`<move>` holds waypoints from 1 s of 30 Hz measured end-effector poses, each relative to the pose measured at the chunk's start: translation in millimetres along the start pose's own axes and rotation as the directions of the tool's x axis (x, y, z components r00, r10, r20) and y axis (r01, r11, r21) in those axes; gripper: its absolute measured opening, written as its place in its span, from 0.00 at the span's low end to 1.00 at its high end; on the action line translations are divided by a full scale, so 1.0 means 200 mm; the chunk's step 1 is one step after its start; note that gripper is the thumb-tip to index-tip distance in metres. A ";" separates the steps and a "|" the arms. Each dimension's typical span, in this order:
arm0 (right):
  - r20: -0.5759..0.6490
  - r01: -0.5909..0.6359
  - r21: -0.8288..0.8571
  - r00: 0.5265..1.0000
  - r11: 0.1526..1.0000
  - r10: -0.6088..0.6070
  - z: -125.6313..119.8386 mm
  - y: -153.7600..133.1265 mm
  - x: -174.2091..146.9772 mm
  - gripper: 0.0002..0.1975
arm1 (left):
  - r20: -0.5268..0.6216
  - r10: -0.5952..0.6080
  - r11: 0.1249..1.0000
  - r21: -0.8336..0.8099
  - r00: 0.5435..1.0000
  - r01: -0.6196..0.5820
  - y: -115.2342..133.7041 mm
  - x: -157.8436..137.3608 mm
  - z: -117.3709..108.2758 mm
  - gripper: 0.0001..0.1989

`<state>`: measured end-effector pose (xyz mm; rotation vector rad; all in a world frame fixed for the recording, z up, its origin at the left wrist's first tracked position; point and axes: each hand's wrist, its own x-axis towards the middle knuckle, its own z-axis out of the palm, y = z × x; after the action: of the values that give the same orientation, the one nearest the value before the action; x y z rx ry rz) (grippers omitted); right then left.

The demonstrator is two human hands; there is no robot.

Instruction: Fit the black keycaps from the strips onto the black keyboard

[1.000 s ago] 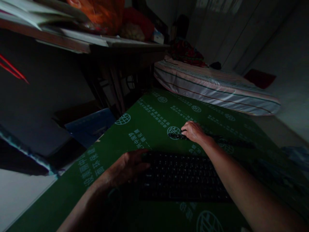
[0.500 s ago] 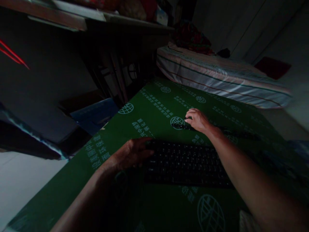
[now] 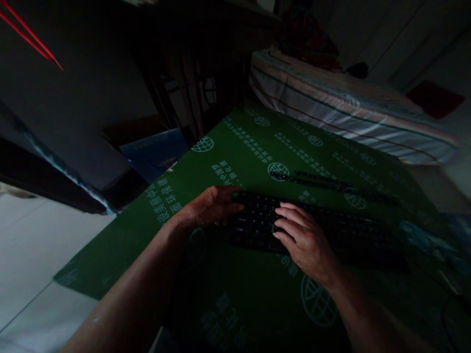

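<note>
A black keyboard [image 3: 253, 240] lies on the green sheet in front of me. My left hand [image 3: 217, 206] grips its left end, with the fingers over the edge and upper corner. My right hand [image 3: 300, 233] is over the left-middle keys, its fingertips bent down and close together around a small dark keycap [image 3: 274, 227], hard to make out in the dim light. Beyond the keyboard, loose black keycaps [image 3: 324, 182] lie in long rows on the sheet.
The green sheet [image 3: 250, 162] with white print covers the work surface. A bed [image 3: 331, 113] stands behind it. At left are a blue board [image 3: 154, 152] and dark table legs. A crumpled bluish plastic piece [image 3: 427, 238] lies at right.
My right hand has come back from the keycap row to the keyboard's keys. My left hand stays at the keyboard's left end. The camera view has tilted down slightly.
</note>
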<state>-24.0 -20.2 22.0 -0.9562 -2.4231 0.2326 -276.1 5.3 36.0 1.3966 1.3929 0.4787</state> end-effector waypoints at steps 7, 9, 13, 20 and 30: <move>0.019 0.010 -0.041 1.000 0.999 -0.010 0.05 -0.04 -0.04 0.07 | 0.006 0.058 0.998 0.016 0.998 -0.059 -0.01 0.00 0.00 0.37; 0.023 0.010 -0.048 1.000 0.999 -0.008 0.05 -0.05 -0.04 0.07 | -0.004 0.059 0.998 0.009 0.998 -0.059 -0.02 0.00 0.00 0.36; 0.022 0.010 -0.066 1.000 0.998 -0.009 0.06 -0.05 -0.04 0.07 | -0.008 0.072 0.997 0.017 0.997 -0.072 -0.03 0.00 0.01 0.36; 0.012 0.004 -0.095 1.000 0.995 -0.002 0.07 -0.06 -0.04 0.07 | 0.008 0.072 0.997 0.029 0.997 -0.072 -0.02 0.00 0.00 0.34; 0.003 0.020 -0.111 1.000 0.994 -0.020 0.07 -0.08 -0.03 0.08 | -0.006 0.056 0.998 -0.016 0.998 -0.056 -0.01 0.00 0.01 0.34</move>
<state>-36.3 -36.1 13.7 -0.9789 -2.4679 0.0923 -275.2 3.8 32.6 1.4253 1.3548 0.5295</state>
